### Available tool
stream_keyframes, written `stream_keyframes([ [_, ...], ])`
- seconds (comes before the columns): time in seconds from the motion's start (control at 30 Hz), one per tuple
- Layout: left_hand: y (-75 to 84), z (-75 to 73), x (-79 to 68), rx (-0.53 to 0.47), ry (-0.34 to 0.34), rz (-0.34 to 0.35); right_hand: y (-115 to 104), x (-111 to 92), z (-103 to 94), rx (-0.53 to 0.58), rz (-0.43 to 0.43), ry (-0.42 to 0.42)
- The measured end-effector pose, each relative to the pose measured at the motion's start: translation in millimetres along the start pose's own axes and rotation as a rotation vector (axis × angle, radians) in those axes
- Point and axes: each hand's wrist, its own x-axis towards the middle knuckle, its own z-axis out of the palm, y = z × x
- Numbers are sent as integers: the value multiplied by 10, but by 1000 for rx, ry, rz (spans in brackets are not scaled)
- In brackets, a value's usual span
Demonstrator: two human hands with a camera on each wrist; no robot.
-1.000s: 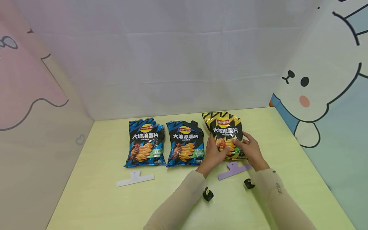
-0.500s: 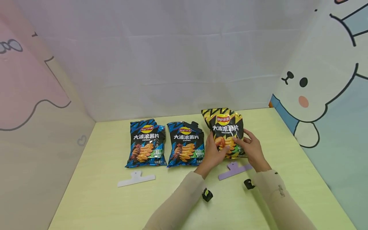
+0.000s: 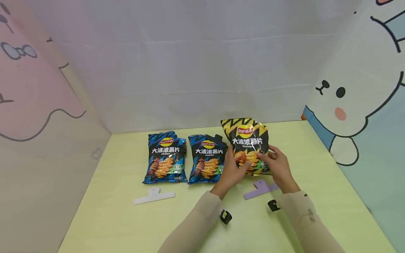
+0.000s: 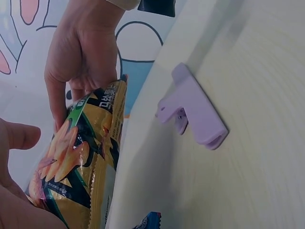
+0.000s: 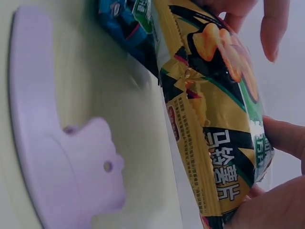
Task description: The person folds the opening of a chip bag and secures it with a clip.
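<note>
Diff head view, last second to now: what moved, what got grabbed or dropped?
The yellow chip bag has come up and shifted slightly left, toward the middle blue bag. Left hand and right hand moved with it; nothing newly grabbed or released. Unchanged on the table: both blue bags, including the left blue bag, white clip, purple clip.

On the table (image 3: 104, 225), the left bag (image 3: 165, 160) lies left of the middle bag (image 3: 205, 160). The right bag (image 3: 246, 141), between left grip (image 3: 232, 173) and right grip (image 3: 280, 168), is right of both. The left clip (image 3: 154, 196) lies before the left bag; the right clip (image 3: 260, 189), before the right bag.
</note>
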Motion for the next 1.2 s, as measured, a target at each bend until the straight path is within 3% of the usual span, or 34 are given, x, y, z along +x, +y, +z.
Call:
stream_keyframes([
  [0.57, -70, -337, -203, -5, 5, -26, -42, -229, 226, 7, -67, -50],
  [1.2, -83, -664, -509, -25, 63, 28, -123, -478, 452, 4, -138, -105],
])
